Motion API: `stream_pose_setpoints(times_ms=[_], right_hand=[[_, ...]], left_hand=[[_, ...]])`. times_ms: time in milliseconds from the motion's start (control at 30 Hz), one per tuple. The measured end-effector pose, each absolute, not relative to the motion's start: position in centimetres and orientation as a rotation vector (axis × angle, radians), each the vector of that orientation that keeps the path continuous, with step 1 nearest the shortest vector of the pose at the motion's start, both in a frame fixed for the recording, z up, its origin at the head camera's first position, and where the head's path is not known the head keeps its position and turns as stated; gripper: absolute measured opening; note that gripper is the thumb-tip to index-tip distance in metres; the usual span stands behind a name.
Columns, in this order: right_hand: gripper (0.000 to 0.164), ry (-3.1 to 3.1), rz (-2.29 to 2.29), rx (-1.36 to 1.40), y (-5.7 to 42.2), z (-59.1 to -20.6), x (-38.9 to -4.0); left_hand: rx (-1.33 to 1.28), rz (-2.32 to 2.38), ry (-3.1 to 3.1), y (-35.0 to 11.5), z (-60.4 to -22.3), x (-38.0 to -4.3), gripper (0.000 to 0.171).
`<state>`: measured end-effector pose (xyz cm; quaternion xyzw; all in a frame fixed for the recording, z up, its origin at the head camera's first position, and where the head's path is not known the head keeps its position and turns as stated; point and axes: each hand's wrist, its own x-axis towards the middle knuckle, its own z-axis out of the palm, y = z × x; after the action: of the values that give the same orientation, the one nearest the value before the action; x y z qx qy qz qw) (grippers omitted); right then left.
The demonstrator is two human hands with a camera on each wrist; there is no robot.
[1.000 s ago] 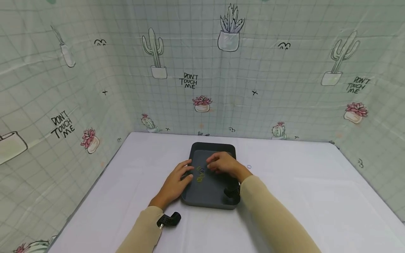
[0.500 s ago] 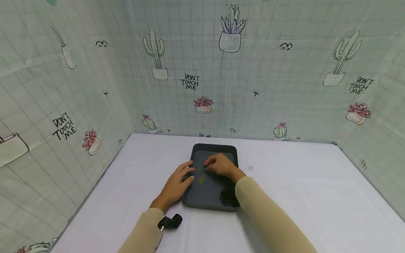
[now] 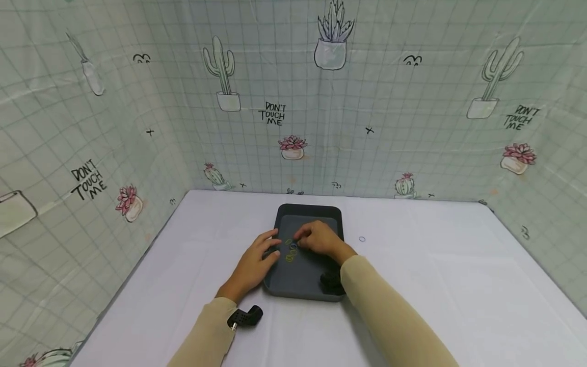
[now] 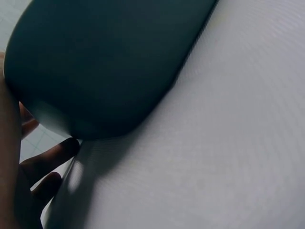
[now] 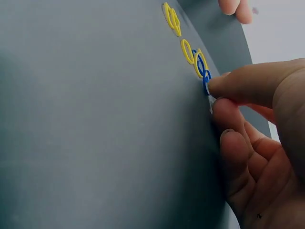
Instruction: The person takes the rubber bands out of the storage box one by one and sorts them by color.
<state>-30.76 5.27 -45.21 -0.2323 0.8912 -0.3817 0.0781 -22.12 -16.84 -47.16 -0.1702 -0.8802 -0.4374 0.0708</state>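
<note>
A dark grey rectangular tray (image 3: 300,283) lies on the white table, with several yellow rubber bands (image 5: 187,51) and blue ones strung in a loose row on its floor. My right hand (image 3: 319,239) reaches into the tray; in the right wrist view its thumb and forefinger pinch a blue rubber band (image 5: 207,83) at the end of that row. Along the tray's left rim rests my left hand (image 3: 251,264), fingers spread and relaxed. The left wrist view shows the fingertips (image 4: 69,147) at the tray's outer edge, nothing held.
A single thin ring (image 3: 362,239) lies on the white tabletop (image 3: 426,275) right of the tray. Behind and at both sides hangs a checked cloth (image 3: 335,112) printed with cacti. A black band with a camera (image 3: 245,317) sits on the left wrist.
My right hand has moved slightly left and down to the rubber bands, and its thumb and forefinger have come together there. My left hand stays at the tray rim.
</note>
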Motion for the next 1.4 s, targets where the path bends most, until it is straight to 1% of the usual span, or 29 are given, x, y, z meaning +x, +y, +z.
stream_pose_setpoints(times_ms=[300,433,767,1167,1267,1400], right_hand=[[0.014,2.75,-1.06,-0.731,4.93,-45.19,-30.49],[0.01,2.759,-1.065,-0.729,4.97,-45.26,-30.31],[0.004,2.748,-1.117,-0.673,5.26,-45.1,-30.27],[0.003,2.664,-1.331,-0.581,5.26,-45.07,-30.49],[0.005,2.629,-1.39,-0.587,5.36,-45.08,-30.44],[0.012,2.584,-1.467,-0.629,5.82,-44.64,-30.17]], left_hand=[[-0.501,-1.331,-2.65,-16.85,-47.29,-22.27,0.036],[-0.497,-1.339,-2.643,-16.81,-47.4,-22.21,0.036],[-0.503,-1.328,-2.648,-16.72,-47.31,-22.26,0.036],[-0.49,-1.332,-2.649,-16.84,-47.04,-22.03,0.037],[-0.485,-1.346,-2.648,-16.8,-47.04,-21.82,0.036],[-0.496,-1.351,-2.637,-16.65,-47.24,-21.71,0.036]])
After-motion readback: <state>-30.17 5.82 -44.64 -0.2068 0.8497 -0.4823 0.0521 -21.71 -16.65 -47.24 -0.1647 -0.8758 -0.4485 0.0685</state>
